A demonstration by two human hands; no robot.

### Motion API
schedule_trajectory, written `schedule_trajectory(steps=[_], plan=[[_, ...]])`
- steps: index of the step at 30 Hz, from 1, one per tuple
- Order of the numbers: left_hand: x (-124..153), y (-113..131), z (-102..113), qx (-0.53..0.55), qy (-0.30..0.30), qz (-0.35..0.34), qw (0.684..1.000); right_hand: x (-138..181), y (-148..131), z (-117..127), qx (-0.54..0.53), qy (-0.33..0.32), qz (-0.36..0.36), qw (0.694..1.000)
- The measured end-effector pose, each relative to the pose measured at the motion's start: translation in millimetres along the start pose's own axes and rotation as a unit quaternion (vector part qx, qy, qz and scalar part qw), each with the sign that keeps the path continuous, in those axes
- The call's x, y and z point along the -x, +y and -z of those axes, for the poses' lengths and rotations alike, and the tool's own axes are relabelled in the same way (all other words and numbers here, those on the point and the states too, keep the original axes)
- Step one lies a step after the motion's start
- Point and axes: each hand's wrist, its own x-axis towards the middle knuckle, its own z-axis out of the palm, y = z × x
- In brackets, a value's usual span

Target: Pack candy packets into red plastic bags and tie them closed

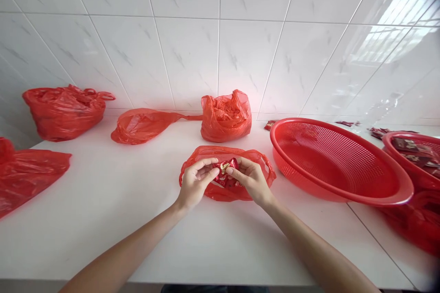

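My left hand [194,182] and my right hand [250,177] meet over a small open red plastic bag [223,194] on the white counter. Both pinch a small red wrapped packet with gold print [225,166], held between the fingertips just above the bag's mouth. More red wrapped pieces show inside the bag under my fingers.
A large red perforated basket [343,183] lies tilted to the right, a second red basket [414,146] with dark packets behind it. Red plastic bags sit at the back centre [227,116], back left [65,112], flat between them [142,126] and at the left edge [27,171]. White tiled wall behind.
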Motion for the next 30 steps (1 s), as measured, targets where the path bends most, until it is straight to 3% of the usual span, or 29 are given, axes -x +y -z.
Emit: schedule_trajectory(steps=[6,13,17,22,30], plan=[[2.2,8.0,-1.4,-0.038,-0.093,-0.020,0.995,-1.0,-1.1,7.2,0.045,-0.045,0.017,0.998],[4.9,11.5,-6.0,-0.017,-0.085,-0.026,0.996,0.9,-1.9,1.3,-0.015,-0.044,-0.009,0.999],[4.8,7.8,-7.3,0.019,-0.044,-0.013,0.999,1.7,0.0,-3.4,-0.049,-0.033,-0.005,0.998],[2.9,8.2,-4.7,0.002,-0.093,0.001,0.996,2.6,-3.7,1.1,-0.031,-0.010,-0.001,0.999],[3.4,8.7,-4.9,-0.030,-0.088,-0.028,0.995,3.8,-1.9,0.5,-0.015,-0.072,-0.003,0.997]])
